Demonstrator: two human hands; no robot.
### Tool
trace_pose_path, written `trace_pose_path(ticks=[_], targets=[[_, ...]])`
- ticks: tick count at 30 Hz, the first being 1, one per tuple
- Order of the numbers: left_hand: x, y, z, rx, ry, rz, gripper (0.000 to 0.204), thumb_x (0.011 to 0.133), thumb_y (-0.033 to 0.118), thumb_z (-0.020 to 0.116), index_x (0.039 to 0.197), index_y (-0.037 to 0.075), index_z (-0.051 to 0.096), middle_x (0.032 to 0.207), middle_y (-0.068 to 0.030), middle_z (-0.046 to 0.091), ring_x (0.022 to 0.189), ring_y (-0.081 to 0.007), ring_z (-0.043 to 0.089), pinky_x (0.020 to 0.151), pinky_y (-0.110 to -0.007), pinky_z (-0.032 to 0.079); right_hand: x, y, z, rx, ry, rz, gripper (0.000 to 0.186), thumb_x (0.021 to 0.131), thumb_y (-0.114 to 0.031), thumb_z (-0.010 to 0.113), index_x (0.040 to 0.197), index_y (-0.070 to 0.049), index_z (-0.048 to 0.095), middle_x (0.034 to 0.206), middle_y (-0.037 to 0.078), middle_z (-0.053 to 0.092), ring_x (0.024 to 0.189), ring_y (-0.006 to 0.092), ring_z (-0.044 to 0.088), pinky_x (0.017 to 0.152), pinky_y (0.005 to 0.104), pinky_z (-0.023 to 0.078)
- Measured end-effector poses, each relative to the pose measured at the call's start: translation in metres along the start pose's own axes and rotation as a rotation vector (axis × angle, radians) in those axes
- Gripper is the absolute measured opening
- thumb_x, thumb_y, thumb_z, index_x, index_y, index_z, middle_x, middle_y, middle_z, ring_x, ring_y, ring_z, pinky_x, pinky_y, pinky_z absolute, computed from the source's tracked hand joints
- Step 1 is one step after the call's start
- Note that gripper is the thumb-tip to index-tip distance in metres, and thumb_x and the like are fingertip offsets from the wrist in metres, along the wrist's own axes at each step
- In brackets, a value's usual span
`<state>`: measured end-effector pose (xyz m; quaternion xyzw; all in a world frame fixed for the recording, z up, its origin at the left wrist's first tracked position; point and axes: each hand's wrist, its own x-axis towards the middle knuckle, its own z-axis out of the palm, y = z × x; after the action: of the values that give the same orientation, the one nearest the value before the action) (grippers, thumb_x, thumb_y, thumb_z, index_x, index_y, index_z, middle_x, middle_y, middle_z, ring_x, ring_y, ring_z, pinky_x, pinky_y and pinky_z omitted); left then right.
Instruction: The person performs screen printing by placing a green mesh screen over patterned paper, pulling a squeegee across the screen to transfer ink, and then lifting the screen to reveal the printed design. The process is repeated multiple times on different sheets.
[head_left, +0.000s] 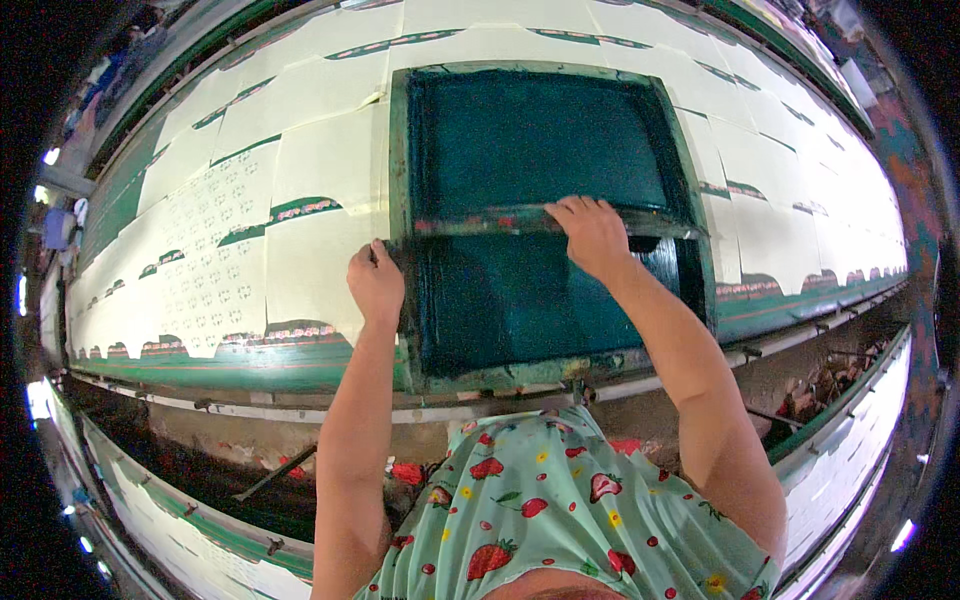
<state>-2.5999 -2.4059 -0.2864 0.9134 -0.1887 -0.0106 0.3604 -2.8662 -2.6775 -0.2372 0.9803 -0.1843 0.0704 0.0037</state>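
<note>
Bar (482,222) across frame (399,150), gripped in right hand (596,238) seemingly for control. Perhaps steadying frame's left edge with curled left hand (376,285), hold unclear.

A long green-edged table (180,372) spans the room, a similar long table (228,532) runs nearer, small bright white lights (51,157) shine at left, and a mottled reddish-green surface (903,165) borders the right.

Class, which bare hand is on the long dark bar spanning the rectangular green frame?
The right bare hand, gripping the bar; the left bare hand is by the frame.
</note>
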Motion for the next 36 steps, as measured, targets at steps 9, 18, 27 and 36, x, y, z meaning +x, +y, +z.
trace_pose_path(ticks=[9,18,27,36], targets=[[0.000,0.030,-0.005,0.160,-0.003,-0.088,0.040,0.113,0.028,0.056,0.106,-0.006,0.076,0.102,-0.0295,0.074,0.098,-0.0497,0.071,0.088,-0.057,0.054,0.187,0.109,0.032,-0.010,0.017,-0.003,0.047,0.089,-0.007,0.073,0.134,-0.020,0.072,0.122,0.010,0.072,0.116,0.0320,0.072,0.099,0.0482,0.058],[-0.001,0.036,-0.001,0.156,0.042,-0.091,0.036,0.113,0.025,0.058,0.097,-0.005,0.072,0.096,-0.0274,0.071,0.092,-0.0498,0.068,0.081,-0.057,0.052,0.222,0.137,0.051,0.002,0.093,-0.031,0.045,0.092,-0.006,0.070,0.135,-0.019,0.073,0.124,0.009,0.073,0.119,0.0314,0.071,0.099,0.0486,0.058],[0.001,0.035,0.004,0.090,0.092,-0.033,0.034,0.113,0.023,0.059,0.099,-0.005,0.073,0.092,-0.0252,0.068,0.085,-0.0463,0.067,0.076,-0.053,0.052,0.245,0.156,0.033,0.084,0.118,0.002,0.047,0.090,-0.002,0.066,0.133,-0.019,0.075,0.125,0.011,0.074,0.121,0.0344,0.071,0.103,0.0498,0.059],[0.001,0.035,0.003,0.083,0.072,-0.057,0.033,0.113,0.022,0.059,0.100,-0.005,0.073,0.094,-0.0243,0.070,0.085,-0.0455,0.068,0.077,-0.052,0.053,0.275,0.156,0.036,0.018,0.019,-0.007,0.043,0.090,-0.005,0.071,0.132,-0.017,0.074,0.134,0.012,0.074,0.124,0.0344,0.071,0.105,0.0508,0.058]])
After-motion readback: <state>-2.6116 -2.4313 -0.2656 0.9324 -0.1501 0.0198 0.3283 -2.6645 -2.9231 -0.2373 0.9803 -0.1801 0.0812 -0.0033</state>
